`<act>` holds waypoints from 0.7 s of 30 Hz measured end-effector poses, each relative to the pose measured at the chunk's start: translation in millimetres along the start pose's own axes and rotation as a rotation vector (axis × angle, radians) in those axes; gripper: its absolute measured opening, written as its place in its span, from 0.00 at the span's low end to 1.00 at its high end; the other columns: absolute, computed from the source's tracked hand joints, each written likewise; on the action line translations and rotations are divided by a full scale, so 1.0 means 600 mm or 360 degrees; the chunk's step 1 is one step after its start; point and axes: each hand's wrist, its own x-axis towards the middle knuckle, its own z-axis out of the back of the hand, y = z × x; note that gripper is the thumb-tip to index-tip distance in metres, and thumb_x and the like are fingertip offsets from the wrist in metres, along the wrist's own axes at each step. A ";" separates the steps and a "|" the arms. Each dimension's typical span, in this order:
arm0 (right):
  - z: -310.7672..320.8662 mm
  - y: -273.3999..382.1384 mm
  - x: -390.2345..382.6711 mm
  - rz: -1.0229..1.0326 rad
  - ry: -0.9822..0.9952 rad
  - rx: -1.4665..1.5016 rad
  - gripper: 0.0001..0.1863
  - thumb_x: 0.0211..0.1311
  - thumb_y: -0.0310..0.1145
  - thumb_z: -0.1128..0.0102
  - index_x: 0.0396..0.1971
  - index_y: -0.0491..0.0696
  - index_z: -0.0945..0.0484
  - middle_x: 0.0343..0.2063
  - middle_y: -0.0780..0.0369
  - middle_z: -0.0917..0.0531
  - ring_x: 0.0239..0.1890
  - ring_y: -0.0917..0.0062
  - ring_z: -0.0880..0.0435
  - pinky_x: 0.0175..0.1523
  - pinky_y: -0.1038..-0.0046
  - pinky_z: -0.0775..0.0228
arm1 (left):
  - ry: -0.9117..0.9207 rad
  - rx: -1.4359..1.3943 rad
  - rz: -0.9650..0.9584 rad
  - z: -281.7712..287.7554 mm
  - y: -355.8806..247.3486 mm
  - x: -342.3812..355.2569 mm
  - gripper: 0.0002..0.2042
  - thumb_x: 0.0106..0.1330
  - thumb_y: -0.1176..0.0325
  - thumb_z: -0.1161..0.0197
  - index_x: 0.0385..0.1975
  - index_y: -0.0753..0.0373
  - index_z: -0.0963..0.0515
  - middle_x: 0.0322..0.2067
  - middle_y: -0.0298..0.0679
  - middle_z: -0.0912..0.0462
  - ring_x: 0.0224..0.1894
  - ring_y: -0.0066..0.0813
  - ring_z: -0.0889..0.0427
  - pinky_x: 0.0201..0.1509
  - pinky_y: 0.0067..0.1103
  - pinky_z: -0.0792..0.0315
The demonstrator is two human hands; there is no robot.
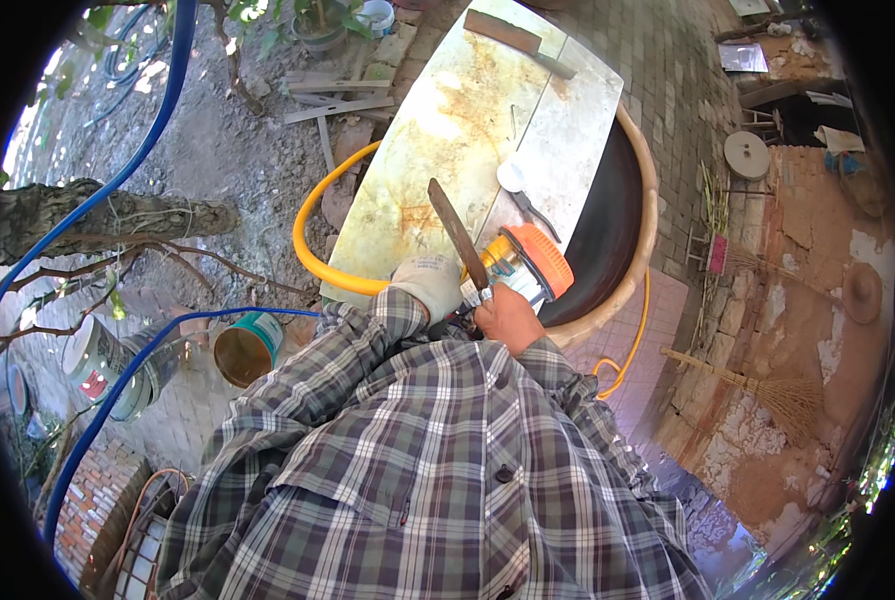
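Note:
My right hand [511, 318], bare, is closed at the lower end of a long, flat, rusty brown blade [455, 228], which points up and to the left. My left hand [430, 283] wears a white glove and is close beside the blade's lower part; its fingers are mostly hidden. Just beyond my right hand is a device or container with an orange ribbed end [543, 258] and a clear, labelled body. A dark-handled tool [536, 215] lies on the pale, stained board [408, 150], near a small white round piece [511, 177].
The board lies across a big round basin with a tan rim [652, 190]. A rusty flat bar [503, 32] rests at its far end. A thick yellow hose [308, 250] curves at the left, above an open bucket [248, 350]. A straw broom [768, 390] is at the right.

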 end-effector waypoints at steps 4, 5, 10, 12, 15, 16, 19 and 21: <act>0.002 -0.002 -0.019 -0.0044 -0.0031 -0.0059 0.17 0.59 0.37 0.45 0.34 0.36 0.31 0.29 0.41 0.21 0.37 0.44 0.21 0.42 0.48 0.30 | -0.0039 -0.0058 0.0072 0.001 -0.004 -0.008 0.14 0.60 0.64 0.42 0.40 0.65 0.16 0.41 0.50 0.14 0.46 0.45 0.15 0.51 0.34 0.23; 0.013 -0.002 -0.026 -0.0048 -0.0007 -0.0070 0.17 0.59 0.37 0.45 0.34 0.36 0.31 0.28 0.41 0.20 0.36 0.44 0.20 0.42 0.48 0.30 | -0.0033 -0.0071 0.0081 0.004 -0.005 -0.007 0.15 0.60 0.63 0.41 0.40 0.64 0.16 0.41 0.50 0.14 0.46 0.45 0.15 0.51 0.34 0.23; 0.025 -0.039 -0.089 -0.0064 0.0057 -0.0289 0.17 0.59 0.37 0.41 0.33 0.37 0.32 0.23 0.43 0.20 0.30 0.44 0.20 0.38 0.47 0.30 | -0.0036 -0.0175 0.0254 0.026 0.021 0.009 0.17 0.60 0.58 0.38 0.41 0.64 0.16 0.40 0.51 0.14 0.46 0.44 0.14 0.51 0.33 0.23; 0.038 -0.048 -0.106 0.0019 0.0047 -0.0277 0.17 0.58 0.37 0.39 0.32 0.37 0.33 0.23 0.43 0.21 0.30 0.44 0.20 0.37 0.48 0.30 | -0.0085 -0.0176 0.0264 0.021 0.028 0.017 0.17 0.60 0.58 0.38 0.42 0.64 0.16 0.40 0.51 0.14 0.46 0.44 0.14 0.50 0.33 0.23; 0.043 -0.043 -0.114 -0.0002 0.0056 -0.0304 0.17 0.58 0.36 0.39 0.31 0.37 0.33 0.23 0.43 0.21 0.31 0.45 0.20 0.37 0.49 0.31 | -0.0063 -0.0124 0.0178 0.022 0.020 0.009 0.18 0.60 0.58 0.37 0.42 0.65 0.16 0.40 0.52 0.14 0.46 0.45 0.14 0.51 0.34 0.23; 0.046 -0.034 -0.111 -0.0034 0.0076 -0.0325 0.17 0.59 0.35 0.39 0.31 0.37 0.33 0.23 0.43 0.21 0.32 0.45 0.20 0.37 0.49 0.31 | -0.0044 -0.0105 0.0125 0.022 0.015 0.006 0.18 0.59 0.58 0.38 0.41 0.66 0.16 0.41 0.52 0.14 0.47 0.45 0.15 0.51 0.34 0.24; 0.043 -0.022 -0.096 -0.0013 0.0043 -0.0253 0.15 0.60 0.35 0.42 0.31 0.37 0.33 0.23 0.43 0.21 0.32 0.46 0.20 0.38 0.49 0.31 | -0.0038 -0.0052 0.0020 0.018 0.006 -0.004 0.18 0.58 0.58 0.37 0.40 0.67 0.17 0.41 0.53 0.15 0.48 0.46 0.16 0.52 0.33 0.24; 0.035 -0.017 -0.078 -0.0004 0.0020 -0.0210 0.15 0.60 0.34 0.43 0.32 0.37 0.33 0.24 0.42 0.21 0.33 0.45 0.20 0.38 0.49 0.31 | -0.0104 -0.0032 0.0004 0.011 0.005 -0.006 0.20 0.57 0.56 0.35 0.41 0.66 0.17 0.40 0.53 0.14 0.47 0.45 0.15 0.51 0.34 0.23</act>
